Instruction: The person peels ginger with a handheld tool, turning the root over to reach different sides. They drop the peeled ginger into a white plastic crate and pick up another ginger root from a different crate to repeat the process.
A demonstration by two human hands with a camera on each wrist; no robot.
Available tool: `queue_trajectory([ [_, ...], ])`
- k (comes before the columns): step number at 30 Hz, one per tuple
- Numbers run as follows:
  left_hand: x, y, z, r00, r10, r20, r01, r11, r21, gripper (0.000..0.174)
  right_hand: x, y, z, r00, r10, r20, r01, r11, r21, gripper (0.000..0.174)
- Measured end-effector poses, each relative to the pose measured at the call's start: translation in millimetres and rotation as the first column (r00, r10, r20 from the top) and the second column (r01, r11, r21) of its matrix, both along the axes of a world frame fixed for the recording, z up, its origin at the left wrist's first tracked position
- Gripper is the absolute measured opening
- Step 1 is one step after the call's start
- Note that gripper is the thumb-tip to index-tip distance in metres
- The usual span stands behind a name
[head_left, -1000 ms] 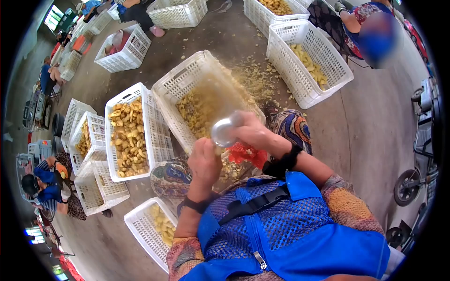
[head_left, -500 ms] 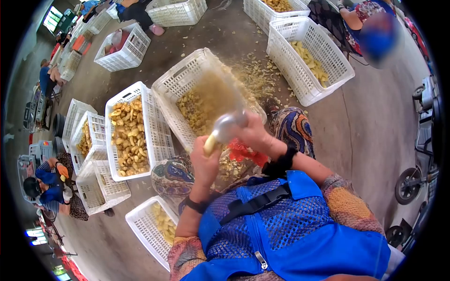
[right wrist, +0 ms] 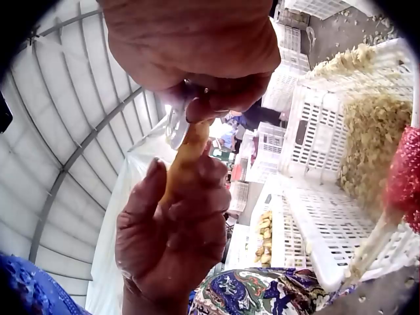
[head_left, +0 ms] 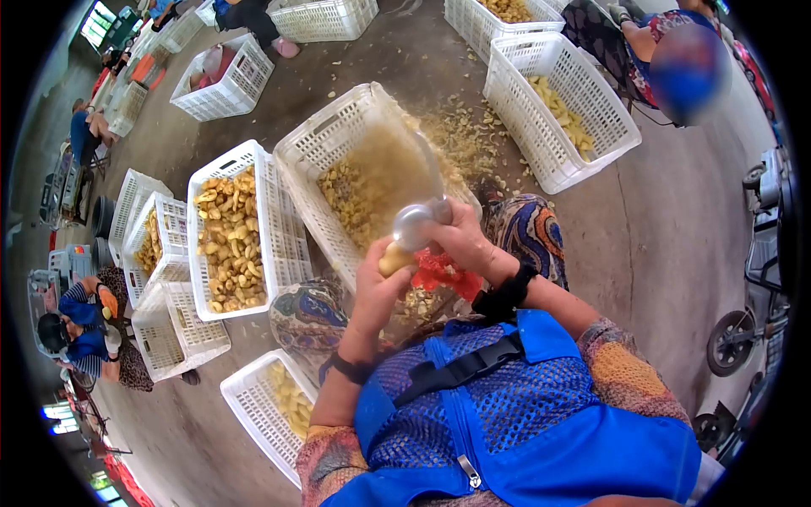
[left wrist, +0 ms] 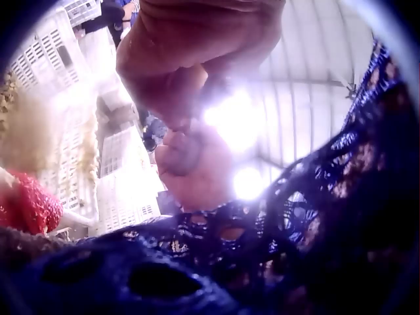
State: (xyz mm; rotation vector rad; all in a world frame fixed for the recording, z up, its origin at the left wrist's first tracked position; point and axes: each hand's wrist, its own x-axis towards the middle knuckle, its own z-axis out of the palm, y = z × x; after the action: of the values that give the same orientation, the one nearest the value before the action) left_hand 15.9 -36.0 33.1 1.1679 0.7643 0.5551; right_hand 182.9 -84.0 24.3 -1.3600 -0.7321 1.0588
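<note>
Left hand point(head_left: 374, 286) grips the root piece point(head_left: 394, 259) above the near side of the crate point(head_left: 314, 138); right hand point(head_left: 463, 242) grasps the rounded metal tool point(head_left: 413, 225) at its upper end. Compared with half a second ago, more of the piece is exposed; this probably presents another area for scraping.

Head view evenly bright, fisheye-bowed toward black edges; left wrist view hazy, white glare

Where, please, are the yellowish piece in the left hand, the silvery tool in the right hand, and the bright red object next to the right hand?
Yellowish piece point(head_left: 394, 258): head view, its exposed surface.
Silvery tool point(head_left: 412, 226): head view, its round part.
Red object point(head_left: 441, 273): head view, its visible middle.
</note>
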Motion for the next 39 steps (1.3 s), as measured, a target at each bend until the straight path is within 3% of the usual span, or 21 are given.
queue_trajectory([
  [2, -1.0, 4.6, -5.3, 0.999, -0.01, -0.05, 0.009, 1.0, -0.005, 0.04, 2.0, 1.0, -6.2, 0.984, 0.014, 0.176, -0.018, 1.0, 0.019, 0.018],
  [5, -3.0, 6.2, -17.3, 0.987, -0.046, -0.151, 0.084, 0.964, 0.252, 0.035, -9.0, -0.4, 7.9, 0.979, 0.011, 0.203, -0.033, 0.994, 0.108, 0.02],
  [8, -3.7, 3.4, -3.7, 0.98, -0.04, -0.197, 0.08, 0.977, 0.198, 0.03, -0.3, 2.8, 3.1, 0.945, 0.078, 0.319, -0.109, 0.991, 0.081, 0.02],
  [10, -8.1, 6.1, -3.5, 0.992, -0.022, -0.128, 0.032, 0.997, 0.075, 0.026, 18.8, 4.3, -14.8, 0.837, -0.004, 0.547, -0.027, 0.998, 0.049, 0.021],
  [11, -10.7, 9.5, -3.6, 0.996, -0.002, -0.091, 0.003, 1.0, 0.015, 0.025, 27.6, -3.1, -10.5, 0.869, -0.003, 0.495, -0.015, 0.999, 0.033, 0.021],
  [12, -15.6, 11.9, -4.6, 0.997, 0.008, 0.076, 0.001, 0.993, -0.116, 0.023, 31.0, -7.1, 20.5, 0.897, -0.005, 0.442, -0.003, 1.0, 0.016, 0.021],
  [13, -13.7, 11.1, -6.4, 0.997, 0.01, 0.072, -0.005, 0.998, -0.068, 0.023, 32.0, -6.7, 4.0, 0.988, -0.15, 0.04, 0.142, 0.977, 0.157, 0.019],
  [15, -4.5, 6.8, -9.2, 0.998, 0.002, 0.062, -0.004, 1.0, 0.027, 0.022, 27.7, 1.3, -7.9, 0.951, -0.13, 0.279, 0.1, 0.988, 0.119, 0.017],
  [18, 0.6, 7.6, -1.8, 0.995, -0.01, 0.099, 0.01, 1.0, 0.004, 0.022, 17.2, -2.2, 17.4, 0.993, -0.094, 0.065, 0.095, 0.995, -0.007, 0.015],
  [21, -3.1, 9.8, 0.4, 0.995, -0.021, 0.103, 0.026, 0.998, -0.051, 0.019, 13.1, -3.1, 6.8, 0.997, -0.053, -0.058, 0.054, 0.998, 0.02, 0.013],
  [22, -4.1, 9.6, -0.1, 0.994, -0.034, 0.103, 0.042, 0.996, -0.08, 0.019, 9.7, -4.3, 6.5, 0.999, -0.038, 0.035, 0.038, 0.999, 0.012, 0.012],
  [25, -7.4, 10.7, 0.3, 0.999, -0.039, 0.021, 0.04, 0.999, -0.017, 0.016, 1.1, -7.4, 23.3, 0.999, 0.032, -0.041, -0.031, 0.999, 0.04, 0.014],
  [26, -9.2, 11.4, -2.1, 0.996, -0.052, -0.065, 0.063, 0.983, 0.175, 0.014, 2.4, -7.3, 17.3, 0.995, 0.082, -0.064, -0.08, 0.996, 0.03, 0.017],
  [28, -10.0, 12.7, -5.5, 0.972, -0.029, -0.231, 0.15, 0.837, 0.526, 0.011, 3.1, -5.1, 17.1, 0.993, 0.114, 0.021, -0.115, 0.992, 0.045, 0.015],
  [29, -10.8, 10.9, -3.1, 0.972, -0.047, -0.229, 0.145, 0.888, 0.435, 0.011, 3.6, -4.0, 16.9, 0.989, 0.131, 0.063, -0.134, 0.99, 0.05, 0.014],
  [32, -14.1, 6.6, 8.6, 0.984, -0.097, -0.152, 0.121, 0.98, 0.155, 0.012, 29.8, 8.1, 4.7, 0.87, 0.016, 0.492, 0.092, 0.977, -0.194, 0.014],
  [33, -12.3, 7.5, 10.2, 0.976, -0.074, -0.204, 0.123, 0.963, 0.241, 0.012, 35.9, 4.5, 5.8, 0.994, -0.09, 0.061, 0.095, 0.993, -0.074, 0.014],
  [35, -9.1, 5.9, 12.8, 0.953, -0.013, -0.303, 0.138, 0.909, 0.394, 0.014, 27.1, -0.6, 32.6, 0.989, -0.013, 0.149, 0.041, 0.982, -0.182, 0.015],
  [36, -6.8, 6.1, 5.5, 0.948, 0.031, -0.317, 0.161, 0.812, 0.561, 0.016, 17.7, -2.1, 30.2, 0.958, 0.074, 0.276, -0.048, 0.994, -0.1, 0.016],
  [37, -6.3, 6.0, 3.7, 0.944, 0.03, -0.329, 0.165, 0.82, 0.548, 0.017, 11.0, -0.9, 29.2, 0.901, 0.143, 0.41, -0.145, 0.989, -0.026, 0.017],
  [39, -6.9, 4.6, 7.0, 0.936, 0.031, -0.35, 0.169, 0.835, 0.524, 0.018, 15.4, 0.1, 17.0, 0.973, 0.077, 0.218, -0.069, 0.997, -0.044, 0.022],
])
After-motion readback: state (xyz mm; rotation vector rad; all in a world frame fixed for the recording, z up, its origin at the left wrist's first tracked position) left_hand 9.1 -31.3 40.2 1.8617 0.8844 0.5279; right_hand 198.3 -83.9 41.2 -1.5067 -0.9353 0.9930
